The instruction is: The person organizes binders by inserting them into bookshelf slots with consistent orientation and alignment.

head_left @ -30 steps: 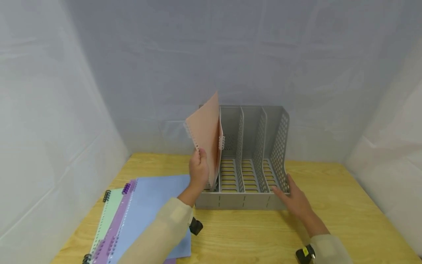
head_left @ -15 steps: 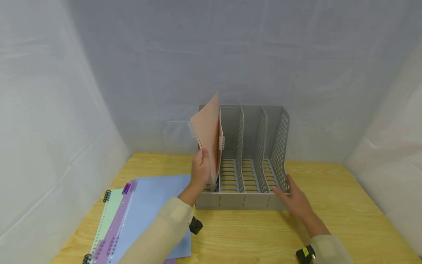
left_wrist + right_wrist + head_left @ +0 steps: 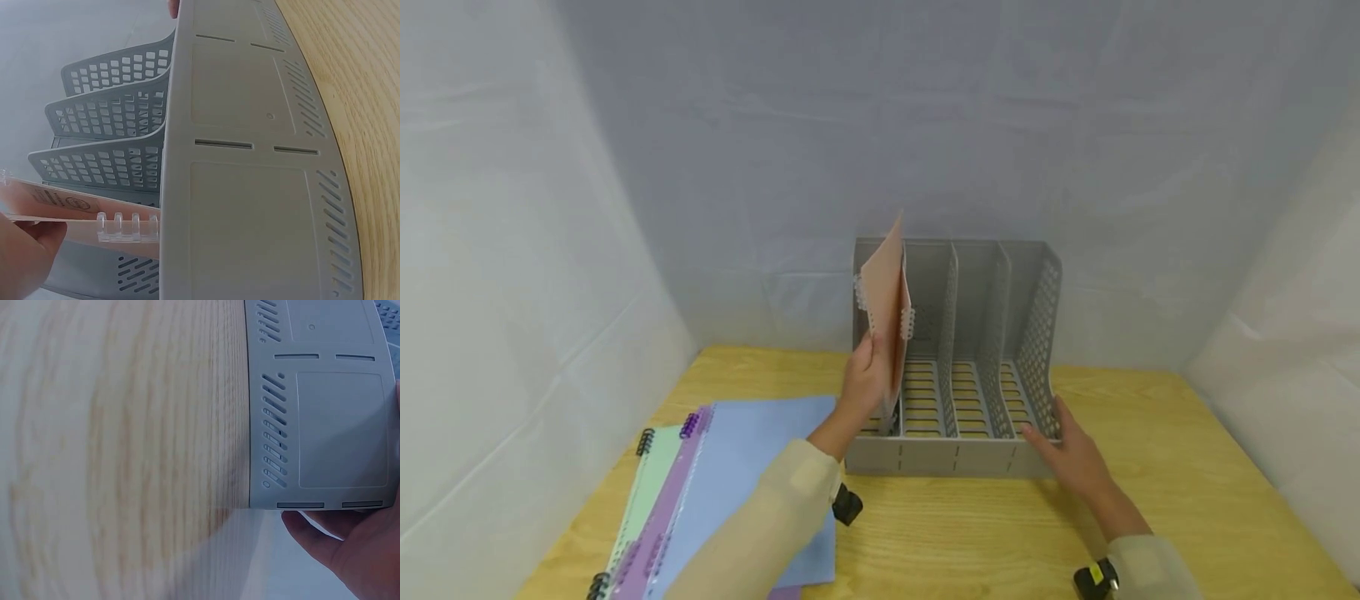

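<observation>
While left grip [image 3: 861,385] pinches pink notebook [image 3: 884,279], right grip [image 3: 1078,462] rack [image 3: 958,457] — head view alone shows blue notebook [image 3: 741,458].

In the head view, the left hand [image 3: 862,382] and the front of the grey plastic four-slot rack [image 3: 970,458] hid the bottom of the pink notebook with clear plastic rings [image 3: 883,283], while a cream sleeve [image 3: 767,517] covered part of the smooth blue notebook [image 3: 741,446]; that one hid most of the purple spiral-bound notebook [image 3: 662,502] and the pale green notebook with black rings [image 3: 657,458]. The left wrist view cropped hand and rack, and the dark printed label [image 3: 65,200] was too blurred to read. In the right wrist view, the right hand [image 3: 362,556] ran past the right edge.
</observation>
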A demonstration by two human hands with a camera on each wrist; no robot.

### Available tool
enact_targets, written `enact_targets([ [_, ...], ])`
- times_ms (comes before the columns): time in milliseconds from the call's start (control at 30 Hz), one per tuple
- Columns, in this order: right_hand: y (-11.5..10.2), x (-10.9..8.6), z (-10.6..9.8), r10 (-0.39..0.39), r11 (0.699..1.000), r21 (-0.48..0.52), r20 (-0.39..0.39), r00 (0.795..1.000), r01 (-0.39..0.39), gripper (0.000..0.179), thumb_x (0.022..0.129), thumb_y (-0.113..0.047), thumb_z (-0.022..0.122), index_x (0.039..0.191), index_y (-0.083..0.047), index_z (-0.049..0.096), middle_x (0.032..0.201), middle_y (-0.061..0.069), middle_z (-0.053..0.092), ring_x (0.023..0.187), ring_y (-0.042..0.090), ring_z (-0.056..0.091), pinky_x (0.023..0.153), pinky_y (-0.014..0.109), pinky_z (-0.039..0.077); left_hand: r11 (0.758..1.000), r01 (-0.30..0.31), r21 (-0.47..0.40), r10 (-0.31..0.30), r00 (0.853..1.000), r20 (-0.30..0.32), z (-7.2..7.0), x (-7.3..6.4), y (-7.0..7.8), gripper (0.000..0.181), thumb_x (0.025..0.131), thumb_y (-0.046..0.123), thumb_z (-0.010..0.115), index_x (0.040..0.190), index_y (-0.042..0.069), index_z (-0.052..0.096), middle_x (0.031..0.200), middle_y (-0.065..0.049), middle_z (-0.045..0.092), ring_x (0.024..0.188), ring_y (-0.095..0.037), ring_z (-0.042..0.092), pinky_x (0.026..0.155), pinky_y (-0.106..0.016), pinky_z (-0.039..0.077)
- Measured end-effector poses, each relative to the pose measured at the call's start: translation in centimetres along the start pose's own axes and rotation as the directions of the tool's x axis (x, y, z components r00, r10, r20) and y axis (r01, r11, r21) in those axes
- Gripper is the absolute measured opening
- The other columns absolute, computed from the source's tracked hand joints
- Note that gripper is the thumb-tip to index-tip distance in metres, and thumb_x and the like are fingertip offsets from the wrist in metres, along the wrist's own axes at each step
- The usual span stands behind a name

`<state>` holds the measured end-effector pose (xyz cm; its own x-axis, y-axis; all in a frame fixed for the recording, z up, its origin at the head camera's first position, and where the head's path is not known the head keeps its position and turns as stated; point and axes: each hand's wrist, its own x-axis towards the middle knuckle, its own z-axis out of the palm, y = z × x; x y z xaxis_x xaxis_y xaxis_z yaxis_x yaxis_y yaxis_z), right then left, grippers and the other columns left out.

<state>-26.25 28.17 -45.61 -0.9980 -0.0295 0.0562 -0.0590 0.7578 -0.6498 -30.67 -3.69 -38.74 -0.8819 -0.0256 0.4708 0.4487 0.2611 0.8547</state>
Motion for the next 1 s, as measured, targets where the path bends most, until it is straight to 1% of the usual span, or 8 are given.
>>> enact_targets([
  [200, 0.4, 0.0, -0.2, 0.016, 1.000, -0.004, 0.000, 1.000, -0.016, 0.094, 0.096, -0.060, 0.043, 0.154, 0.002, 0.002, 0.154, 0.032, 0.016, 0.138, 0.052, 0.021, 0.110, 0.064, 0.020, 1.000, 0.015, 0.009, -0.015, 1.000, 0.024, 0.4, 0.1, 0.2, 0.065, 0.103, 0.039, 0.026, 0.144, -0.009, 0.035, 0.146, -0.027, 0.038, 0.137, -0.039, 0.035, 0.113, -0.049, 0.029],
  [500, 0.7, 0.0, -0.2, 0.020, 1.000, -0.003, 0.002, 1.000, -0.020, 0.094, 0.096, -0.060, 0.043, 0.154, 0.002, 0.003, 0.154, 0.033, 0.016, 0.138, 0.053, 0.021, 0.109, 0.065, 0.020, 0.993, 0.114, 0.037, -0.117, 0.988, 0.097, 0.6, 0.6, -0.2, 0.051, 0.108, 0.025, 0.030, 0.146, -0.010, 0.032, 0.150, -0.025, 0.034, 0.140, -0.037, 0.030, 0.115, -0.046, 0.025],
  [567, 0.7, 0.0, -0.2, 0.024, 1.000, -0.002, 0.005, 1.000, -0.024, 0.094, 0.096, -0.061, 0.043, 0.154, 0.001, 0.002, 0.154, 0.033, 0.015, 0.138, 0.053, 0.021, 0.109, 0.065, 0.020, 0.993, 0.111, 0.041, -0.115, 0.987, 0.108, 0.7, 0.6, -0.3, 0.051, 0.108, 0.025, 0.030, 0.146, -0.009, 0.031, 0.150, -0.024, 0.033, 0.140, -0.037, 0.030, 0.115, -0.046, 0.025],
  [667, 0.6, 0.0, -0.2, 0.021, 1.000, 0.000, 0.002, 1.000, -0.021, 0.094, 0.096, -0.060, 0.043, 0.154, 0.002, 0.002, 0.154, 0.033, 0.016, 0.138, 0.053, 0.021, 0.109, 0.065, 0.020, 0.996, 0.077, -0.042, -0.070, 0.988, 0.141, 0.8, 0.9, -0.3, 0.050, 0.108, 0.027, 0.029, 0.152, 0.003, 0.025, 0.157, -0.014, 0.026, 0.143, -0.032, 0.026, 0.116, -0.048, 0.024],
  [767, 0.6, 0.0, -0.2, 0.016, 1.000, 0.003, 0.000, 1.000, -0.016, 0.093, 0.097, -0.059, 0.044, 0.154, 0.002, 0.002, 0.153, 0.033, 0.016, 0.137, 0.053, 0.021, 0.109, 0.065, 0.020, 0.986, -0.007, -0.166, 0.036, 0.984, 0.173, 1.0, 1.3, -0.7, 0.049, 0.109, 0.024, 0.027, 0.156, 0.017, 0.018, 0.162, -0.001, 0.013, 0.146, -0.024, 0.018, 0.117, -0.048, 0.021],
  [800, 0.6, 0.0, -0.2, 0.013, 1.000, 0.004, -0.002, 1.000, -0.013, 0.092, 0.097, -0.058, 0.044, 0.154, 0.002, 0.003, 0.153, 0.033, 0.016, 0.137, 0.053, 0.021, 0.109, 0.065, 0.020, 0.986, -0.011, -0.168, 0.040, 0.985, 0.170, 1.0, 1.3, -0.7, 0.049, 0.108, 0.023, 0.027, 0.156, 0.017, 0.018, 0.162, -0.002, 0.014, 0.146, -0.025, 0.019, 0.116, -0.049, 0.022],
  [900, 0.6, 0.0, -0.1, 0.011, 1.000, 0.008, 0.000, 1.000, -0.011, 0.092, 0.097, -0.057, 0.044, 0.154, 0.002, 0.003, 0.153, 0.034, 0.016, 0.137, 0.053, 0.021, 0.109, 0.065, 0.020, 0.996, 0.013, -0.085, 0.001, 0.988, 0.156, 0.9, 1.1, -0.9, 0.049, 0.109, 0.022, 0.026, 0.155, 0.007, 0.020, 0.159, -0.012, 0.021, 0.144, -0.031, 0.024, 0.115, -0.050, 0.023],
  [1000, 0.6, 0.0, 0.0, 0.013, 1.000, 0.012, 0.002, 1.000, -0.013, 0.092, 0.097, -0.058, 0.044, 0.154, 0.002, 0.003, 0.153, 0.034, 0.016, 0.137, 0.053, 0.021, 0.109, 0.065, 0.020, 0.992, 0.116, 0.039, -0.120, 0.985, 0.121, 0.7, 0.6, -0.8, 0.051, 0.108, 0.026, 0.029, 0.150, -0.003, 0.027, 0.151, -0.024, 0.034, 0.138, -0.040, 0.032, 0.114, -0.051, 0.026],
])
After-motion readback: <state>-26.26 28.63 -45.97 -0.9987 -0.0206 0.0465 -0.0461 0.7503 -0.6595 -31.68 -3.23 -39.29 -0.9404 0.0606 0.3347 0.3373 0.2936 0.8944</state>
